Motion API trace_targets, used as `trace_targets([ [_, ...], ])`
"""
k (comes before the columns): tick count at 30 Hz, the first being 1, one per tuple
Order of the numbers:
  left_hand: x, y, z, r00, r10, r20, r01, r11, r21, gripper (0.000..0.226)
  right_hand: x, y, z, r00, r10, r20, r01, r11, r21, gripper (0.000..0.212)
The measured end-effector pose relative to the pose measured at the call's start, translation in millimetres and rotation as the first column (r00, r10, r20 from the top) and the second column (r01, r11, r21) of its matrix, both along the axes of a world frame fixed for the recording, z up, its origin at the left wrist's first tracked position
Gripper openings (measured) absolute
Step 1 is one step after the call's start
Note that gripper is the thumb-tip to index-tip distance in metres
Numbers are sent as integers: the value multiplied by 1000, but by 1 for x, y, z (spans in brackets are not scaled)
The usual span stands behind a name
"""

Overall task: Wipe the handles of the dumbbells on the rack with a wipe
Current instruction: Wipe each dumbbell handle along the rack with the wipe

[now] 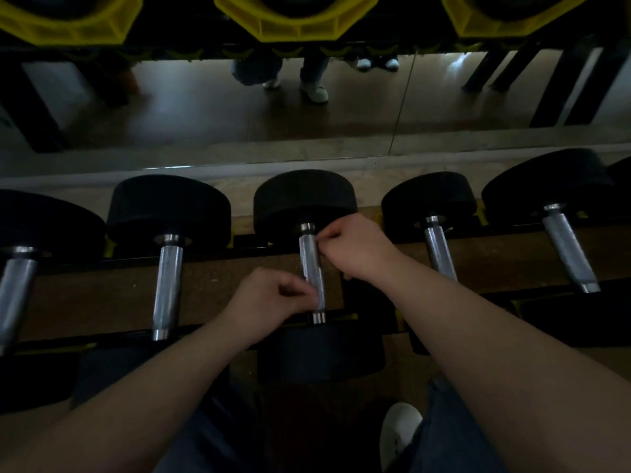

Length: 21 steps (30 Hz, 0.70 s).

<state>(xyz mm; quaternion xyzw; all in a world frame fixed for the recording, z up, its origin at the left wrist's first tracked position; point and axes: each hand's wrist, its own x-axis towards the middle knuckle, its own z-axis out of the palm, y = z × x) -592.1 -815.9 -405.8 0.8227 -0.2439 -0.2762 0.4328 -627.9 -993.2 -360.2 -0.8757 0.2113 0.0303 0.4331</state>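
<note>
Several black dumbbells with steel handles lie side by side on the rack (478,254). Both hands are at the middle dumbbell's handle (310,257). My left hand (269,302) comes from the left, its curled fingertips pinching at the handle's near end. My right hand (355,245) comes from the right, its fingers curled and pinching at the far end, just below the far weight head (304,199). The light is dim and I cannot make out a wipe in either hand. The near weight head (321,353) lies below my left wrist.
Neighbouring handles lie to the left (167,285) and right (440,250). Yellow-edged weights (297,25) sit on the upper shelf. A mirror (205,107) behind the rack reflects the floor and legs. My white shoe (399,435) is on the floor below.
</note>
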Motion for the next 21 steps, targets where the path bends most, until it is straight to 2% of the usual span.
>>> trace_targets([
  [2, 2, -7, 2, 992, 124, -23, -125, 989, -77, 9, 1, 0, 0, 1000, 2, -8, -2, 1000, 7, 13],
  [5, 22, -29, 8, 940, 339, 41, -325, 926, -191, 13, 2, -1, 0, 1000, -6, -7, 6, 1000, 3, 13],
  [7, 31, -39, 11, 930, 362, 61, -341, 914, -220, 11, 3, -3, -2, 1000, -5, 0, 5, 1000, -13, 17],
  [8, 31, -39, 12, 941, 323, 106, -300, 936, -186, 10, 4, -4, -3, 1000, 0, -3, 0, 1000, -18, 19],
  [10, 22, -31, 14, 967, 137, 213, -139, 990, -6, 11, 3, -6, -4, 1000, 20, -19, -20, 1000, -24, 17],
  [12, 7, -19, 13, 971, -54, 233, 17, 987, 157, 9, 2, -6, -3, 999, 41, -32, -42, 999, -34, 17],
  [14, -1, -14, 11, 970, -84, 228, 44, 984, 174, 9, 2, -7, -1, 997, 59, -50, -60, 998, -29, 19],
  [16, 4, -17, 11, 975, 62, 214, -77, 995, 60, 15, 1, -8, 0, 995, 62, -74, -63, 998, -17, 20],
  [19, 21, -30, 10, 933, 318, 170, -300, 946, -121, 16, -2, -10, 1, 995, 48, -82, -48, 999, 6, 19],
  [21, 24, -34, 10, 923, 385, 8, -376, 906, -196, 11, -2, -11, 3, 996, 44, -74, -42, 999, 20, 18],
])
